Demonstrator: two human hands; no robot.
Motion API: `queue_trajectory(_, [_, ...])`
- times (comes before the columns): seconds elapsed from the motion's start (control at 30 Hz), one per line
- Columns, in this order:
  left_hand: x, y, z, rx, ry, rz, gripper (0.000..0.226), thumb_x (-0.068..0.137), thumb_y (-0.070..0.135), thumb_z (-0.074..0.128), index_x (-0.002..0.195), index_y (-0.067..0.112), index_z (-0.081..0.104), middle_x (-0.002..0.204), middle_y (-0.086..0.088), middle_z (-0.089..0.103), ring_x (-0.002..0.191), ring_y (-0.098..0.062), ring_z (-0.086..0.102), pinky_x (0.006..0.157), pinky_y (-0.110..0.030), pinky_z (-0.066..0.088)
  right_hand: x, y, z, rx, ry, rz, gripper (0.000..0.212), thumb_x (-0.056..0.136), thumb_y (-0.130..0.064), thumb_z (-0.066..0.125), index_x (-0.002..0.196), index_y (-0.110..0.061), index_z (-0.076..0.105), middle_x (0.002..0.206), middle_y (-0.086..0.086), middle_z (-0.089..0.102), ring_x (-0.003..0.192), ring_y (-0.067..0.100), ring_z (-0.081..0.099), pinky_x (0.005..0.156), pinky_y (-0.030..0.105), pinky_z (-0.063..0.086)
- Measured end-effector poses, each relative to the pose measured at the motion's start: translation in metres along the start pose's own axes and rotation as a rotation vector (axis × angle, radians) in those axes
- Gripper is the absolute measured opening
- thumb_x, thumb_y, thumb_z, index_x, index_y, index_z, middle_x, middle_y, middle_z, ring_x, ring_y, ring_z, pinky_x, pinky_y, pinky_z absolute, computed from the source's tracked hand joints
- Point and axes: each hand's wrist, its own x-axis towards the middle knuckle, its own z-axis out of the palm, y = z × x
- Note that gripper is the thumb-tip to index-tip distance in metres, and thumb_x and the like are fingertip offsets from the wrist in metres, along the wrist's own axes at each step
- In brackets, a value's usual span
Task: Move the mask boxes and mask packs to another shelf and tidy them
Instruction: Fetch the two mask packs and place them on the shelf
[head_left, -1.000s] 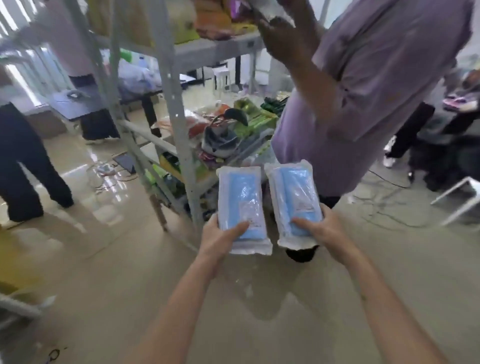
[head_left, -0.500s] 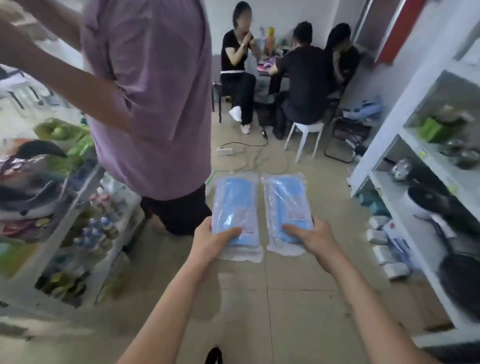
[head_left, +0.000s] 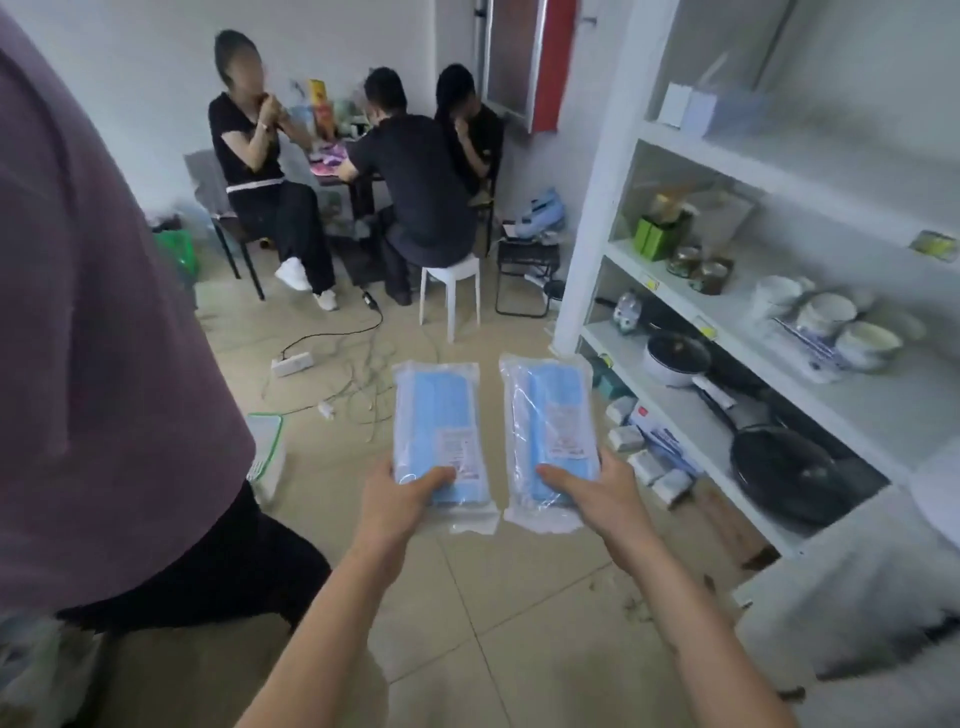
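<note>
Open tiled floor (head_left: 498, 613) ahead, between a standing person in a purple shirt (head_left: 104, 364) close on the left and the white shelf unit (head_left: 587, 249) on the right. Cables and a power strip (head_left: 292, 362) lie across the floor farther on; a white stool (head_left: 450, 283) and seated people block the far end. Pans (head_left: 779, 467) and bowls (head_left: 831, 322) crowd the lower shelves.

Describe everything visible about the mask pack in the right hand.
The right mask pack is a flat, long stack of light blue masks sealed in clear, crinkly plastic film with a white sealed edge at each end. A small white label with red print sits on its near half. It is held lengthwise, pointing away, above the tiled floor, beside the left pack without touching it. The right hand grips its near end, thumb on top.
</note>
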Motion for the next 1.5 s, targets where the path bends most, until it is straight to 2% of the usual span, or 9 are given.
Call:
queue_trajectory(0.1, [0.032,0.004,0.045,0.007,-0.077,-0.003,0.036,0.074,0.014,0.085,0.107,0.015,0.07,0.089,-0.002,0.08,0.076,-0.026,0.077,0.056,-0.034,0.06,0.029,0.002,-0.026,0.016,0.05,0.021,0.046,0.071,-0.029,0.09,0.112,-0.027,0.068,0.099,-0.011,0.078,0.089,0.011,0.075,0.068,0.022,0.06])
queue_trajectory(0.27, [0.089,0.02,0.104,0.037,-0.105,0.013,0.043,0.068,0.018,0.085,0.107,0.017,0.068,0.094,-0.005,0.079,0.081,-0.027,0.077,0.067,-0.046,0.064,0.09,-0.001,-0.07,0.003,0.122,0.04,0.044,0.07,-0.027,0.089,0.11,-0.026,0.069,0.096,-0.012,0.078,0.085,0.007,0.075,0.063,0.016,0.056])
queue_trajectory(0.4, [0.134,0.033,0.131,0.073,-0.141,0.003,0.046,0.06,0.026,0.084,0.104,0.019,0.071,0.092,-0.003,0.079,0.08,-0.027,0.077,0.067,-0.046,0.064,0.142,-0.007,-0.092,-0.024,0.128,0.061,0.053,0.066,-0.038,0.09,0.113,-0.029,0.067,0.098,-0.016,0.077,0.089,0.005,0.073,0.077,0.027,0.058])
queue_trajectory(0.53, [0.174,0.043,0.145,0.073,-0.144,-0.02,0.045,0.061,0.026,0.085,0.103,0.021,0.07,0.089,0.001,0.079,0.078,-0.024,0.078,0.065,-0.042,0.063,0.192,-0.014,-0.098,-0.034,0.113,0.075,0.053,0.064,-0.04,0.09,0.112,-0.031,0.067,0.099,-0.018,0.076,0.089,0.004,0.073,0.082,0.031,0.057])
queue_trajectory(0.77, [0.263,0.065,0.159,0.054,-0.145,-0.056,0.047,0.065,0.023,0.085,0.108,0.017,0.069,0.093,-0.001,0.079,0.078,-0.024,0.078,0.058,-0.033,0.059,0.285,-0.022,-0.079,-0.06,0.08,0.093,0.052,0.064,-0.042,0.09,0.109,-0.032,0.067,0.096,-0.02,0.076,0.086,0.001,0.073,0.071,0.022,0.057])
queue_trajectory(0.97, [0.35,0.096,0.184,0.09,-0.201,-0.04,0.049,0.063,0.027,0.084,0.108,0.016,0.068,0.089,0.0,0.079,0.074,-0.021,0.077,0.054,-0.028,0.057,0.362,-0.035,-0.071,-0.01,0.127,0.107,0.062,0.06,-0.041,0.091,0.115,-0.029,0.067,0.103,-0.011,0.077,0.097,0.013,0.074,0.088,0.038,0.059])
queue_trajectory(1.27, [0.466,0.143,0.255,0.159,-0.362,-0.017,0.037,0.077,0.017,0.082,0.11,0.014,0.067,0.098,-0.008,0.078,0.083,-0.028,0.077,0.074,-0.051,0.064,0.452,-0.055,-0.098,0.066,0.245,0.11,0.055,0.067,-0.033,0.09,0.116,-0.023,0.068,0.108,-0.003,0.077,0.1,0.018,0.073,0.09,0.043,0.059])
queue_trajectory(1.4, [0.515,0.156,0.301,0.165,-0.392,-0.016,0.033,0.08,0.015,0.079,0.11,0.013,0.066,0.092,-0.006,0.078,0.078,-0.025,0.077,0.061,-0.036,0.061,0.509,-0.06,-0.12,0.111,0.271,0.107,0.048,0.073,-0.025,0.089,0.116,-0.021,0.067,0.109,-0.001,0.077,0.1,0.018,0.073,0.085,0.037,0.061])
queue_trajectory(1.5, [0.55,0.172,0.338,0.158,-0.43,-0.013,0.036,0.079,0.017,0.08,0.111,0.011,0.066,0.093,-0.007,0.079,0.08,-0.025,0.077,0.06,-0.032,0.059,0.552,-0.069,-0.14,0.133,0.289,0.081,0.049,0.072,-0.028,0.09,0.115,-0.022,0.068,0.106,-0.002,0.077,0.097,0.015,0.074,0.081,0.034,0.061])
